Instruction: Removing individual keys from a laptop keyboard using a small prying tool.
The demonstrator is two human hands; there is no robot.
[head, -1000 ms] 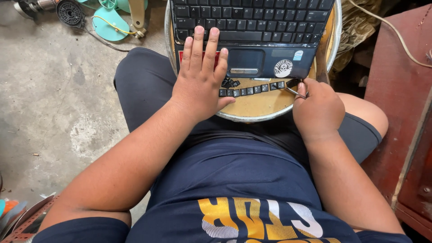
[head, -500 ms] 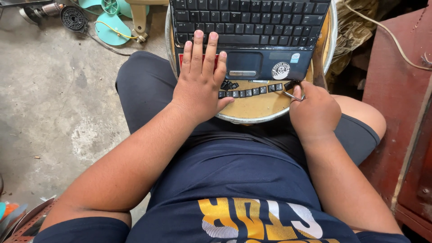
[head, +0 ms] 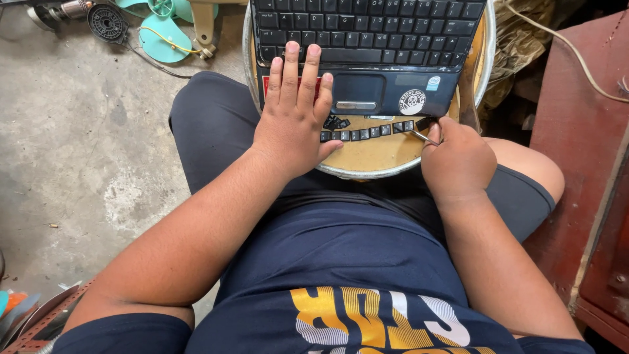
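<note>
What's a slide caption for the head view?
Left hand flat on a laptop; right hand holds a thin metal tool beside loose keycaps.

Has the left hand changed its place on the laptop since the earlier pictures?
No. The left hand lies flat on the palm rest of the laptop, fingers reaching the keyboard's bottom row, left of the touchpad, as before.

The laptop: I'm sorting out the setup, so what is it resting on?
The laptop sits on a round stool with a tan top and metal rim. Loose black keys lie on the bare part. The rest is covered.
</note>
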